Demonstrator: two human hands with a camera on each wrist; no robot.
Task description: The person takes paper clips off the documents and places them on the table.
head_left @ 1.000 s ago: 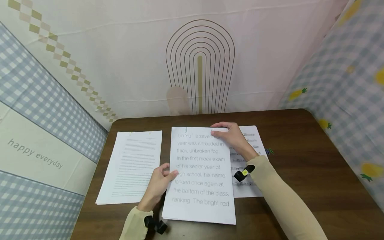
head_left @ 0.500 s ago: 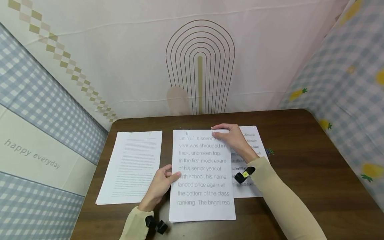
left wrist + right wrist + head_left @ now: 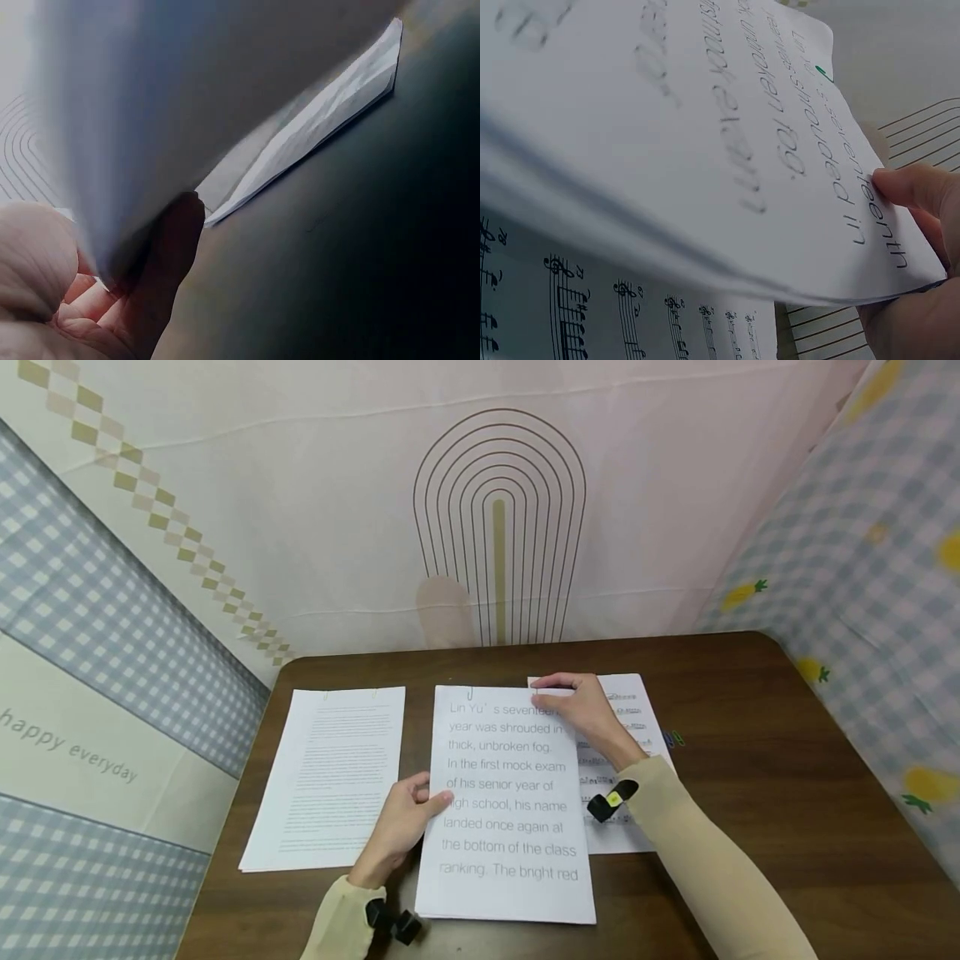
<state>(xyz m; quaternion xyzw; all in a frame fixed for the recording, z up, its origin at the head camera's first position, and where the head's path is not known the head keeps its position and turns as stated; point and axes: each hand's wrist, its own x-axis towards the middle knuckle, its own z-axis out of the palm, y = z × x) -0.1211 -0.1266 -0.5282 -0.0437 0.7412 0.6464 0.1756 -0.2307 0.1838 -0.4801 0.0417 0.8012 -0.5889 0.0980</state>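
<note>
A clipped stack of printed paper (image 3: 510, 810) with large text is held up over the table by both hands. My left hand (image 3: 401, 822) pinches its left edge, thumb on the front and the other fingers behind; the left wrist view shows the sheets (image 3: 127, 112) bowing out from that grip. At the top right corner, my right hand (image 3: 588, 714) pinches the stack between thumb and fingers. A green paper clip (image 3: 824, 73) sits on the top edge, toward the left. Behind the stack lie sheets of music (image 3: 626, 760), partly covered by it and the right arm.
To the left lies another stack of printed pages (image 3: 341, 777) with two yellowish clips on its top edge. Several loose paper clips (image 3: 675, 738) lie on the brown table (image 3: 757, 793) right of the music sheets. A patterned cloth (image 3: 337, 527) hangs behind the table.
The held stack has shifted slightly right and toward the person, its lower edge swinging a little. Both hands have moved slightly with it, keeping their grips.
</note>
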